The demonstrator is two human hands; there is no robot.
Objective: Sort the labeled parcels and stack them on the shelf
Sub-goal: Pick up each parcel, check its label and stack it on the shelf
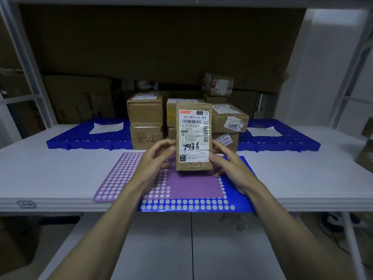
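Fingers (161, 147) of both yr hands pinch tall brown cardboard parcel w/ white label (194, 136) by its sides, upright above purple dotted sheet (121, 174); light grip, it may tip fwd or slip.

The fine print on the label of the upright parcel (194, 136) cannot be read. The stacked boxes (203, 116) behind it are partly hidden by it. A box (366, 156) is cut off by the right edge. Items under the shelf (50, 172) are too blurred to identify.
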